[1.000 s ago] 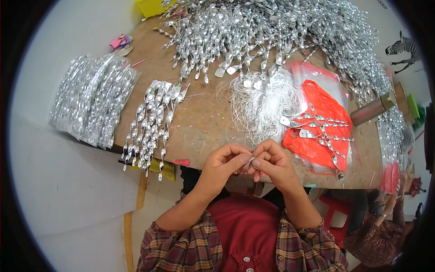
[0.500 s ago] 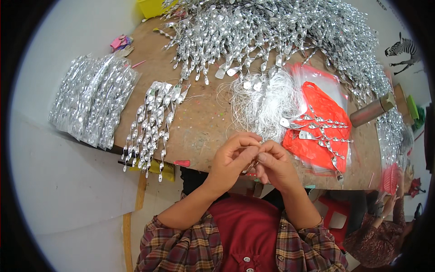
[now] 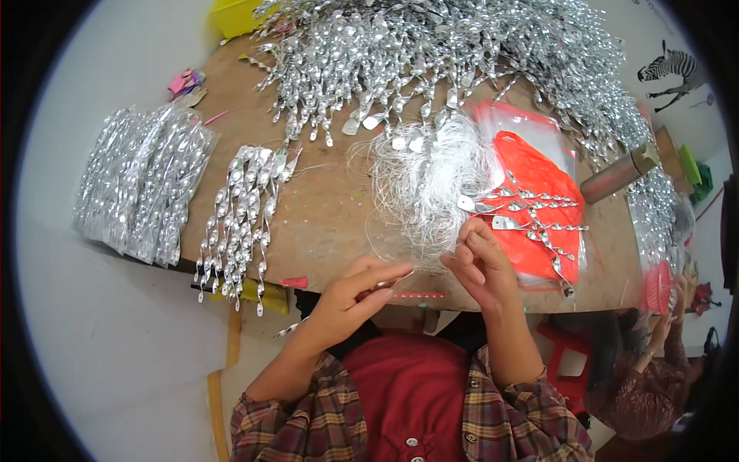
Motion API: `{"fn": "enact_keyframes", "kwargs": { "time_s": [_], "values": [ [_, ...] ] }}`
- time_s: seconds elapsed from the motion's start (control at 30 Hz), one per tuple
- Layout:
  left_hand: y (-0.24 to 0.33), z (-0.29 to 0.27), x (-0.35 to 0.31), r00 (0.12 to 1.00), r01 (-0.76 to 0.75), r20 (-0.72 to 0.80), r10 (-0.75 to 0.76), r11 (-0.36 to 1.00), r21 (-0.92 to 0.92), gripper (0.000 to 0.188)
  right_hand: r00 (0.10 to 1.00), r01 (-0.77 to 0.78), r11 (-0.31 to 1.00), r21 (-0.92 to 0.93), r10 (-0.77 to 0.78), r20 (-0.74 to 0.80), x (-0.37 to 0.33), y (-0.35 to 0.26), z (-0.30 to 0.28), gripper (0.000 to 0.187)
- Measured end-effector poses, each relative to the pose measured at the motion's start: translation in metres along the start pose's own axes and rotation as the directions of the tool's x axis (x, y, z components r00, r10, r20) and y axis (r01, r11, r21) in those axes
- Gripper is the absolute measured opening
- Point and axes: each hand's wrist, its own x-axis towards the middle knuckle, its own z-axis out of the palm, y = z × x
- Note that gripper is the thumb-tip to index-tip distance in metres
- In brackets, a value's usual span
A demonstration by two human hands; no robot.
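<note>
My left hand (image 3: 350,302) is closed around a twisted silver metal strip. One end of the strip shows at the fingertips, and its twisted tail (image 3: 286,331) sticks out below the wrist. To its right, my right hand (image 3: 486,266) is raised with finger and thumb tips together; anything pinched there is too fine to make out. A tangled bundle of clear thread (image 3: 439,185) lies just beyond both hands. Several loose spiral strips (image 3: 539,225) lie crosswise on a red plastic bag (image 3: 531,169) beside my right hand.
Silver spirals (image 3: 431,54) are heaped across the far side of the brown table (image 3: 331,215). Packed bags of spirals (image 3: 142,185) and a loose bunch (image 3: 245,208) lie at left. A metal bottle (image 3: 620,175) stands at right. Another person's arm (image 3: 662,331) shows at lower right.
My hands, which were together, have come apart. The left moved left and nearer with the strip; the right lifted slightly to the right. The whole view shifted a little.
</note>
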Motion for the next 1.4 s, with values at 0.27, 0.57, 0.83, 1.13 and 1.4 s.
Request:
{"fn": "enact_keyframes", "kwargs": {
  "time_s": [0.27,0.57,0.83,1.13,1.4],
  "values": [
    [-0.014,-0.014,-0.030,0.993,0.114,0.026,-0.113,0.993,-0.034,0.035,0.995,-0.056,0.997,-0.048,0.051,-0.086,0.001,0.006,-0.009,0.010],
    [-0.025,-0.017,-0.038,0.958,0.177,0.243,-0.151,0.980,-0.087,0.038,0.995,-0.080,0.994,-0.080,0.075,-0.060,0.002,0.015,-0.010,0.010],
    [-0.040,-0.007,-0.029,0.874,0.339,0.453,-0.177,0.889,-0.307,0.037,0.976,-0.215,0.962,-0.165,0.207,-0.066,-0.006,0.024,0.011,0.007],
    [-0.023,0.022,0.008,0.938,0.331,0.110,-0.330,0.750,-0.573,0.021,0.985,-0.174,0.967,-0.189,0.175,-0.014,-0.009,0.023,0.015,0.007],
    [-0.018,0.027,0.006,0.930,0.292,-0.062,-0.361,0.832,-0.471,0.013,0.991,-0.122,0.936,-0.330,0.097,-0.092,-0.006,0.018,0.009,0.011]
  ]
}}
